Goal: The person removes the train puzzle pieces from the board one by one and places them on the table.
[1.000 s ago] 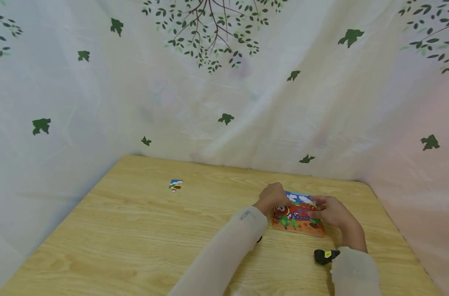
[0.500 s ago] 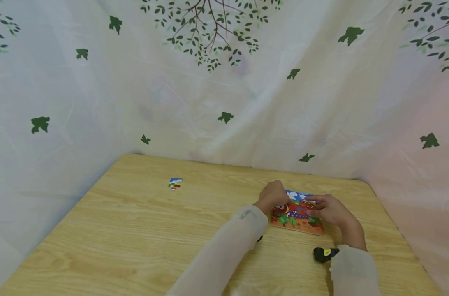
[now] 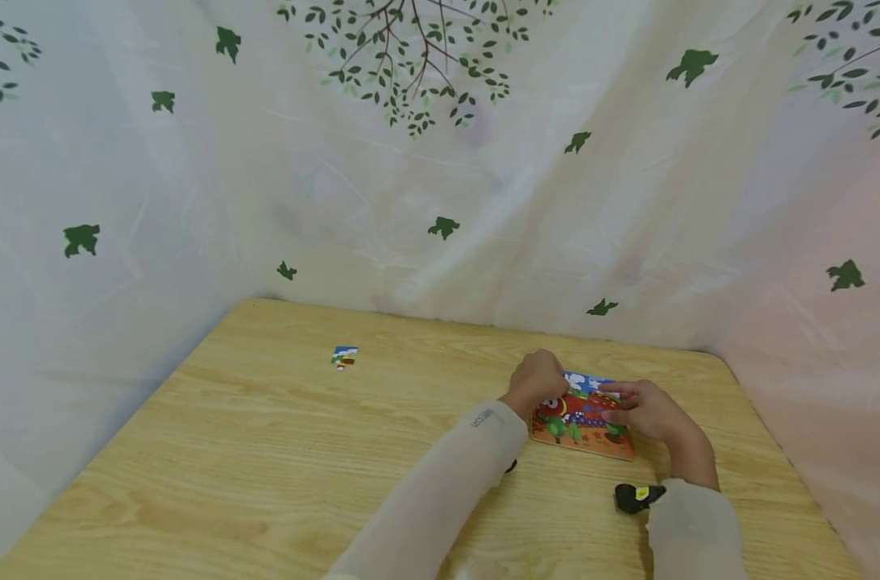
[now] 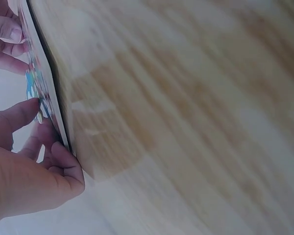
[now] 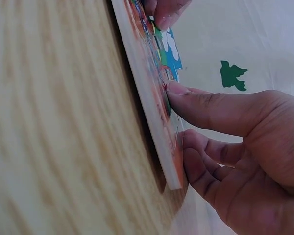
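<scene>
A jigsaw puzzle (image 3: 585,435) in a flat tray, printed with a red caterpillar, trees and a cloudy sky, lies at the table's right. My left hand (image 3: 537,379) covers its upper left part. In the left wrist view that hand's thumb and fingers (image 4: 44,161) pinch at the puzzle's edge; I cannot tell whether a loose piece is between them. My right hand (image 3: 650,411) is at the right side. In the right wrist view its thumb (image 5: 179,93) presses on the puzzle's face while curled fingers hold the tray's edge (image 5: 171,178). The upper right is partly hidden.
A small group of puzzle pieces (image 3: 344,357), blue, white and brown, lies on the wooden table (image 3: 280,467) toward the back left. A black wrist device (image 3: 636,498) is at the right sleeve. A white curtain (image 3: 382,234) with leaf prints hangs behind the table.
The right index finger has shifted slightly left over the puzzle's top. The left hand stays at the upper left, and the puzzle has hardly moved.
</scene>
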`<state>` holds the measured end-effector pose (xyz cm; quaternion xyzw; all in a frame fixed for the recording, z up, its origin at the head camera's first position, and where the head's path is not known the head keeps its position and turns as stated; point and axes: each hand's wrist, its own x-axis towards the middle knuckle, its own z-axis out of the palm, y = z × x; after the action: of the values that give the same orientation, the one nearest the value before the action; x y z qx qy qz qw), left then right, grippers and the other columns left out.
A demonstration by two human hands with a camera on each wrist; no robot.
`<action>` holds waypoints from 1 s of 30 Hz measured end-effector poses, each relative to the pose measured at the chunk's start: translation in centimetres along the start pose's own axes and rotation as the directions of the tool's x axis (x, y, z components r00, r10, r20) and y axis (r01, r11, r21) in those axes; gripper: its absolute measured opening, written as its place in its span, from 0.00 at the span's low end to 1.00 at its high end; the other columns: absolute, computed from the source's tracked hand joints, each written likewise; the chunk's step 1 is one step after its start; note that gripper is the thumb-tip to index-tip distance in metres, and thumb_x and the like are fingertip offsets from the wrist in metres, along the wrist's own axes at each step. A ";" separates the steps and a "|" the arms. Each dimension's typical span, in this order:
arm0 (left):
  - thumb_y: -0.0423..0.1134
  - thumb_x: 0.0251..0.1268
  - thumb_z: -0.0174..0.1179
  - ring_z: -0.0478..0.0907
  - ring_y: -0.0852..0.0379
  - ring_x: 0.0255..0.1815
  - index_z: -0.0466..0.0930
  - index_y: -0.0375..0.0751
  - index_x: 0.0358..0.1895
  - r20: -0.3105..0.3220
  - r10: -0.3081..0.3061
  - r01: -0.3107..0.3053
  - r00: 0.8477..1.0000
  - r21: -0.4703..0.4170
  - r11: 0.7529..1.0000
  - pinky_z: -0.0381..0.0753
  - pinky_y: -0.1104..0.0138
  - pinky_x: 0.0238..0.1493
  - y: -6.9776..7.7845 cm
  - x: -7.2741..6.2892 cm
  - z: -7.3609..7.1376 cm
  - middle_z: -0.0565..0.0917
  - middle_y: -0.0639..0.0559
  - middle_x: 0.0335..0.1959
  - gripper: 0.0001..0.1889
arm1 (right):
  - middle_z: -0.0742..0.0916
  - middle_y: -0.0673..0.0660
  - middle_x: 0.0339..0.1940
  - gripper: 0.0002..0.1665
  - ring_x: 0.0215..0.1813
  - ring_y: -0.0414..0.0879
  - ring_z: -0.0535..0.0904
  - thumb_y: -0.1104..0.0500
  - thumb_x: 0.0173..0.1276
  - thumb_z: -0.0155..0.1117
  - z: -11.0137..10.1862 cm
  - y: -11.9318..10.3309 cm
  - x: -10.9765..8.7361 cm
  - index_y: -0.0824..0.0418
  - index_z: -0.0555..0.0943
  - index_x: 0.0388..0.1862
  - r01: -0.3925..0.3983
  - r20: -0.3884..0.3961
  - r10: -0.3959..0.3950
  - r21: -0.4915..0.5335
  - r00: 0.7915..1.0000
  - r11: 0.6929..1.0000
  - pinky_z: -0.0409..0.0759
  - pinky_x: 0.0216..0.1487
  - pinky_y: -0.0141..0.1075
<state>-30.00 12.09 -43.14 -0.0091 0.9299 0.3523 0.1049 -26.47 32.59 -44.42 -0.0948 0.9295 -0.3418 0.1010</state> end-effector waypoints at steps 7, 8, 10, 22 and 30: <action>0.40 0.63 0.67 0.70 0.60 0.18 0.80 0.46 0.16 -0.031 -0.040 0.038 0.999 -0.057 0.998 0.68 0.66 0.20 0.0 -0.1 0.0 0.78 0.57 0.17 0.17 | 0.85 0.73 0.51 0.29 0.48 0.58 0.85 0.64 0.71 0.69 0.0 0.2 -0.1 0.74 0.75 0.67 0.039 0.015 -0.040 0.044 0.999 0.998 0.82 0.49 0.51; 0.40 0.63 0.67 0.70 0.60 0.18 0.79 0.46 0.15 -0.036 -0.045 0.042 0.998 -0.065 0.997 0.68 0.66 0.20 0.0 -0.1 0.0 0.78 0.57 0.17 0.16 | 0.86 0.72 0.51 0.29 0.47 0.57 0.85 0.64 0.71 0.69 0.0 0.2 -0.1 0.74 0.75 0.67 0.037 0.015 -0.038 0.053 0.999 0.998 0.83 0.49 0.51; 0.40 0.63 0.67 0.71 0.60 0.18 0.79 0.47 0.16 -0.044 -0.052 0.049 0.998 -0.076 0.996 0.68 0.65 0.20 0.1 -0.1 0.0 0.78 0.57 0.17 0.16 | 0.86 0.72 0.50 0.29 0.46 0.56 0.86 0.65 0.71 0.69 0.1 0.3 0.0 0.74 0.75 0.67 0.036 0.017 -0.038 0.071 0.999 0.997 0.83 0.48 0.49; 0.43 0.61 0.69 0.72 0.60 0.22 0.83 0.46 0.19 -0.055 -0.047 0.036 0.997 -0.183 0.982 0.71 0.66 0.27 -0.3 0.2 -0.2 0.79 0.57 0.22 0.13 | 0.88 0.68 0.46 0.29 0.44 0.53 0.85 0.65 0.70 0.69 0.0 0.2 0.0 0.74 0.75 0.67 0.052 0.021 -0.054 0.051 0.998 0.997 0.82 0.46 0.48; 0.40 0.61 0.73 0.77 0.61 0.32 0.91 0.47 0.30 -0.031 0.003 -0.012 1.000 -0.313 0.950 0.79 0.65 0.38 -1.2 1.1 -0.8 0.83 0.59 0.31 0.03 | 0.88 0.69 0.48 0.29 0.46 0.56 0.86 0.64 0.72 0.68 0.0 0.2 -0.1 0.74 0.74 0.68 0.035 0.033 -0.037 0.065 0.999 0.997 0.82 0.50 0.52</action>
<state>-31.12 10.73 -43.54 -0.0275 0.8637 0.4958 0.0867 -26.40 32.75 -44.49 -0.1141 0.9143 -0.3715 0.1139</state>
